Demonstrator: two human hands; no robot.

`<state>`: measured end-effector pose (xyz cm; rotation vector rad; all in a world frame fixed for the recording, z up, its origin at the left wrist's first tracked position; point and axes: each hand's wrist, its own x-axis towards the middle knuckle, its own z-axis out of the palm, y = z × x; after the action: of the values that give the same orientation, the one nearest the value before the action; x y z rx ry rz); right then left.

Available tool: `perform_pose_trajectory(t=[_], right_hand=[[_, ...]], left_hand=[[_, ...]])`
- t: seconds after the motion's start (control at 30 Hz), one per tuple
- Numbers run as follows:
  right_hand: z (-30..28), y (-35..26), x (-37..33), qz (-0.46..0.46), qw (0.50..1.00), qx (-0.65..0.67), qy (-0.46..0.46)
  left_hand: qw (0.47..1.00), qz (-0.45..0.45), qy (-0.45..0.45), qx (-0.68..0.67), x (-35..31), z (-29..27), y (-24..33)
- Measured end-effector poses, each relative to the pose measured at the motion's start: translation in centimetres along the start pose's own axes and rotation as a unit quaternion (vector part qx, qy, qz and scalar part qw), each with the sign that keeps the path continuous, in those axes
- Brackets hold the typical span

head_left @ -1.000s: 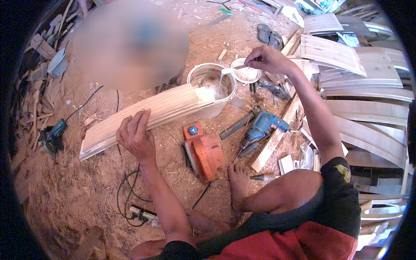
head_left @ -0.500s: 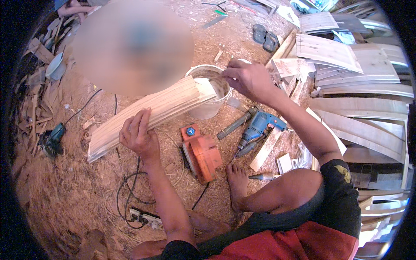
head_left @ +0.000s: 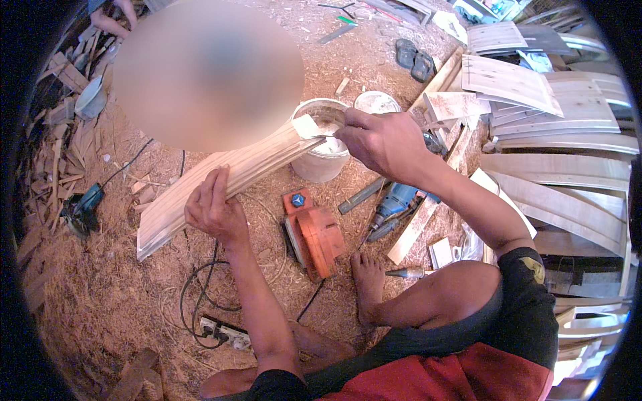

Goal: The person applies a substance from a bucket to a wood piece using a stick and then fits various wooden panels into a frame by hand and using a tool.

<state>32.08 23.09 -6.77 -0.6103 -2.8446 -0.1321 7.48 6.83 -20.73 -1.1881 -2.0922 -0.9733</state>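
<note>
- Head view: left hand (head_left: pixel 217 208) grips the wooden board (head_left: pixel 231 175), which slants from nine o'clock to twelve.
- The right hand (head_left: pixel 384 144), fingers closed, pinches a thin, partly hidden tool (head_left: pixel 326 137) at the board's far end.
- White bucket (head_left: pixel 321 168), twelve o'clock; orange power tool (head_left: pixel 315 240), six.

Red-and-black short-sleeved shirt (head_left: pixel 455 374), yellow mark (head_left: pixel 533 269) on the right sleeve (head_left: pixel 525 294), dark shorts (head_left: pixel 418 339), bare foot (head_left: pixel 368 277).

Your site is a woodworking workshop. Shavings (head_left: pixel 120 294) litter the floor (head_left: pixel 371 43) around you. An orange planer (head_left: pixel 313 240) and a blue drill (head_left: pixel 396 204) lie before you; a power strip (head_left: pixel 232 335) lies closer in. Wooden panels (head_left: pixel 511 83) are stacked at your right, offcuts (head_left: pixel 56 144) heaped at your left.
</note>
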Motion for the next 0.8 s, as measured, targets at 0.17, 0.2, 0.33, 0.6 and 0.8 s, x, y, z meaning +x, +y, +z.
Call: perform_pose_trajectory(t=[0.17,0.2,0.33,0.6,0.8], right_hand=[[-1.7,1.4,-0.8,0.008,0.998,0.067,0.01],[-2.1,2.5,-0.9,0.011,0.989,0.147,0.01],[-1.8,7.2,-1.1,0.077,0.945,0.314,0.047],[9.3,11.2,0.3,0.097,0.982,0.085,-0.137],[16.0,9.5,3.2,0.129,0.977,0.0,-0.169]], left_hand=[[1.0,-0.006,-0.004,-0.017,0.0,0.0,-0.2],[1.0,-0.017,-0.012,-0.005,-0.1,0.0,-0.3],[0.998,-0.067,-0.012,0.017,0.2,0.1,-0.9],[0.993,-0.104,0.028,-0.052,2.7,-2.1,-2.2],[0.933,-0.245,0.046,-0.259,5.4,-4.1,-2.0]])
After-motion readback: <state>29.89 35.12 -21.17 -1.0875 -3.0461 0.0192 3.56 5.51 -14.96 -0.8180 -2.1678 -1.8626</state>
